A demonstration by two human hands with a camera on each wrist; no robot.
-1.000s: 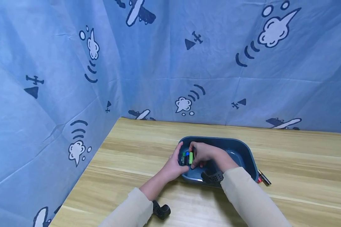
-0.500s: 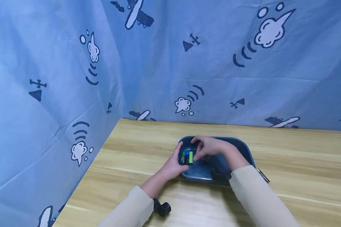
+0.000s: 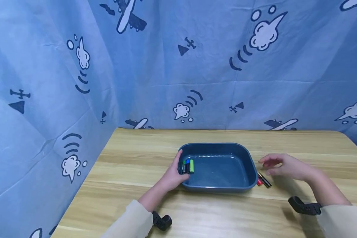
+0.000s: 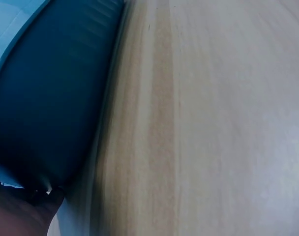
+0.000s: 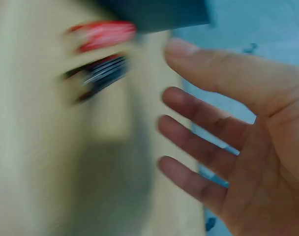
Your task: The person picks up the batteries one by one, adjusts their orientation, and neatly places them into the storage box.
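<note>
A dark blue plastic box [image 3: 217, 189] rests on the wooden table. My left hand [image 3: 172, 177] holds its left end, with the thumb over the front corner and a finger reaching along the left rim. Just beside that hand, inside the box, several batteries lie side by side: a light green one [image 3: 191, 166], a blue-topped dark one [image 3: 188, 167] and a green-topped dark one [image 3: 183, 167]. Right of the box, my right hand [image 3: 288, 167] hovers with relaxed, spread fingers and holds nothing. Below its fingertips lie a black battery [image 3: 265, 180] and a red battery [image 5: 107, 35].
The wooden table [image 3: 226, 218] reaches back to a blue patterned cloth [image 3: 166, 66] that hangs behind and at the left. Black wrist cameras, a left one [image 3: 162, 222] and a right one [image 3: 304, 206], sit under the wrists.
My right hand has let go of the light green battery in the box and moved right, out over the batteries on the table. My left hand stays at the box's left end.
</note>
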